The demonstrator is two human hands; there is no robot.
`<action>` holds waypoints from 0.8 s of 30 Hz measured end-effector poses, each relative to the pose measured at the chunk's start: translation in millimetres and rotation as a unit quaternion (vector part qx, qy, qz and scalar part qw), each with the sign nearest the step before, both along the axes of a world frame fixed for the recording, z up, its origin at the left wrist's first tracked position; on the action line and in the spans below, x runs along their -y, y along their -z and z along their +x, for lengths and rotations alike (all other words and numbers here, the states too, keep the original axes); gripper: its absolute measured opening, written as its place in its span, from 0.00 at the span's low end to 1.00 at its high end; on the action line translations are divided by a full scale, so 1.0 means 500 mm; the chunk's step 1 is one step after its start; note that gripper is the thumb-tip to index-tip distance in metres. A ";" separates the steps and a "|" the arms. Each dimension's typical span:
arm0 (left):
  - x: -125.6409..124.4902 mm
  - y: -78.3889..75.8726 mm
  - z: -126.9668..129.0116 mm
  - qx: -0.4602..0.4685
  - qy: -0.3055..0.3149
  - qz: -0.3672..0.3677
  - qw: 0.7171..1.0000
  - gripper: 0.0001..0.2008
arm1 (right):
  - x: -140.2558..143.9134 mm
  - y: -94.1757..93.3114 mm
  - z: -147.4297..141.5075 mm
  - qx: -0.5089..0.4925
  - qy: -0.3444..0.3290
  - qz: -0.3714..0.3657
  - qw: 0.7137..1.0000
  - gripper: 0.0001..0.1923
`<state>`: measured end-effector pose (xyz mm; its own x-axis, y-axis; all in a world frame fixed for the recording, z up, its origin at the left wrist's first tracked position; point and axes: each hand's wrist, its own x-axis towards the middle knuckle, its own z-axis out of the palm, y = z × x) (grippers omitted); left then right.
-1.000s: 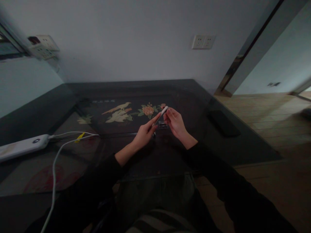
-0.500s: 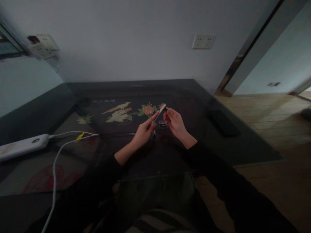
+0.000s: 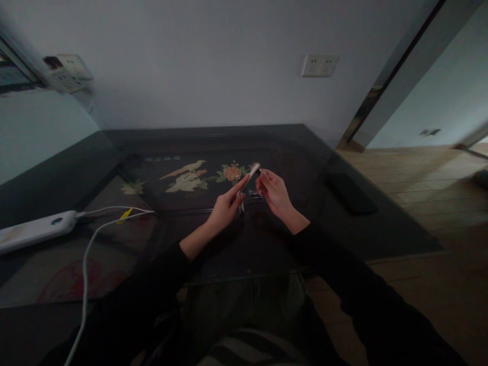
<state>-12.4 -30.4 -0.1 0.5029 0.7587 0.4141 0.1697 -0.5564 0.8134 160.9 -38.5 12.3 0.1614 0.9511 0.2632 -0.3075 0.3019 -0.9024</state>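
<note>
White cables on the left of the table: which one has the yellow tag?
The upper cable, running level from the white power strip; the yellow tag sits near its right end. The lower cable curves down toward the table's near edge, untagged.

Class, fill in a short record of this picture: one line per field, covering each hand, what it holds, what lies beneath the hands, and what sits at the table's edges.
Left hand: left hand grips a slim white stick, tilted up to the right
Right hand: right hand pinches the stick's upper end
Beneath the hands: small metal piece, too dim to identify
Surface: dark glass table over a bird-and-flower inlay
Left edge: white power strip with white cable
Right edge: black phone, lying flat
</note>
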 end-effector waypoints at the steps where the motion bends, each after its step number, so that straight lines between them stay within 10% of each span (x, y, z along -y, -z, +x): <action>1: 0.002 0.000 0.001 0.004 0.007 -0.003 1.000 0.28 | 0.000 0.000 0.000 0.003 0.001 0.001 1.000 0.23; 24: 0.005 -0.011 0.007 0.024 0.066 -0.092 0.993 0.29 | 0.002 -0.010 0.010 0.010 0.019 0.012 1.000 0.25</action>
